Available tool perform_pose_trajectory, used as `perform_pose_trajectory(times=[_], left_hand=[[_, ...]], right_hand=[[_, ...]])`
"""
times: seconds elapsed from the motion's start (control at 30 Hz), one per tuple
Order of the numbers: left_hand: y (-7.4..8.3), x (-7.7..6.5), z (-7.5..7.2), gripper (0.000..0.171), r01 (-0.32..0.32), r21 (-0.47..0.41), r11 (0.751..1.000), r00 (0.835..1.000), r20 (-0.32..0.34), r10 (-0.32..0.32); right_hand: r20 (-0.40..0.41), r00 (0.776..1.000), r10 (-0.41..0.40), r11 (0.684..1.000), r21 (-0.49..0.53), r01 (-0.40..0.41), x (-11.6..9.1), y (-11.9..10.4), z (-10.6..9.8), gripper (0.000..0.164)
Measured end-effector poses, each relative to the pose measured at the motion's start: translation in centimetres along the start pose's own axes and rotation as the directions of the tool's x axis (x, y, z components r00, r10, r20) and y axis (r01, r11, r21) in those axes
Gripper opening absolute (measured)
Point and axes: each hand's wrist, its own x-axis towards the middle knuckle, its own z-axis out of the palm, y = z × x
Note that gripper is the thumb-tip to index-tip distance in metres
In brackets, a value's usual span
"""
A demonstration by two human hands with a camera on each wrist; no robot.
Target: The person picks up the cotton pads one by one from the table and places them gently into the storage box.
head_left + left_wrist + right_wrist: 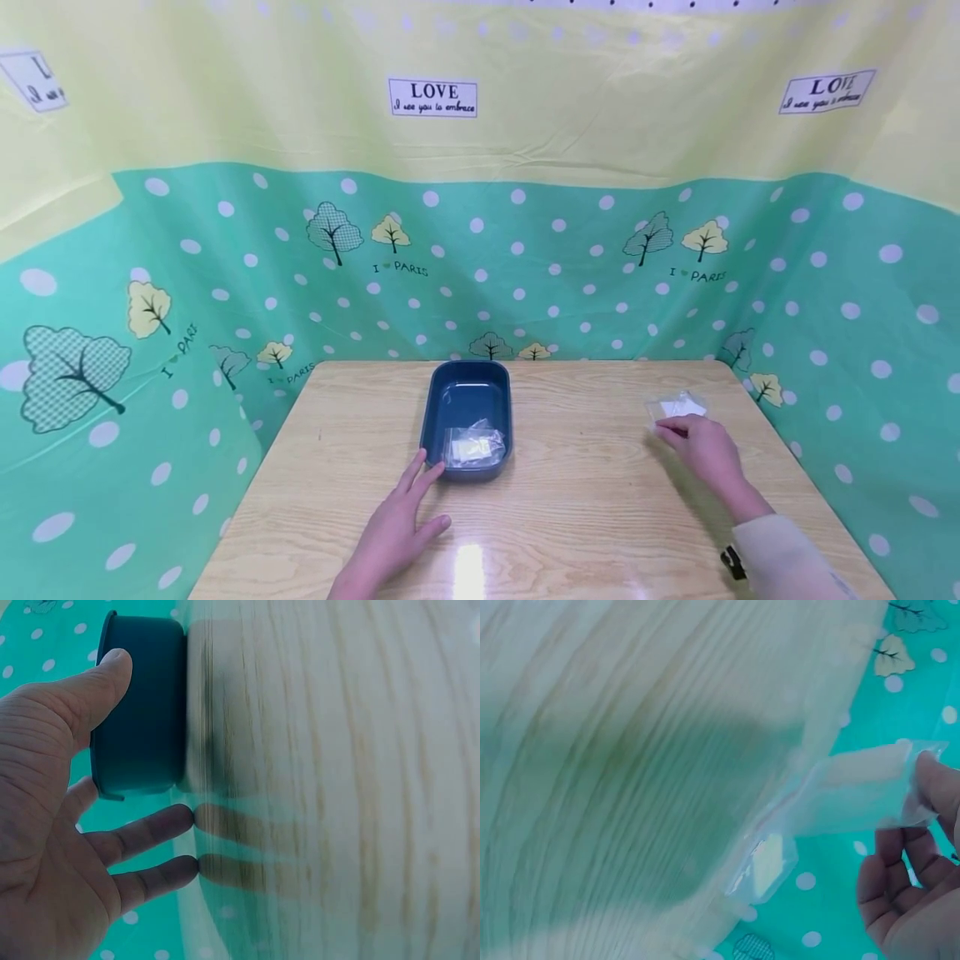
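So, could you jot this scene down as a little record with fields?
Container: blue rectangular dish
Contents: clear plastic packaging with something white in it
Left grip: bare hand, fingers spread, at the dish's near left corner
Right grip: bare hand, pinching a clear plastic packet
Surface: wood-grain table
Backdrop: yellow-and-green cloth with printed trees, dots and lettering

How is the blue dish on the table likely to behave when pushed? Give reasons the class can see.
The blue dish would probably slide rather than tip, since it sits flat on the table. Its even walls suggest it is stiff. Its glossy inside looks slippery, so the clear packet in it might shift.
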Motion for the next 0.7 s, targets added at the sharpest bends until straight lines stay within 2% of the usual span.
perform_pose_trajectory(times=[0.27, 0.7], left_hand=[[0.2, -0.1, -0.1, 0.082, -0.001, -0.001, 1.000, 1.000, -0.008, 0.001], [0.2, -0.1, -0.2, 0.083, 0.006, 0.003, 1.000, 1.000, 0.000, -0.006]], right_hand=[[-0.056, 0.995, -0.080, 0.988, 0.130, 0.087, 0.3, -2.3, 0.3, 0.018], [-0.138, 0.978, -0.159, 0.965, 0.189, 0.184, 0.9, -5.7, 1.0, 0.013]])
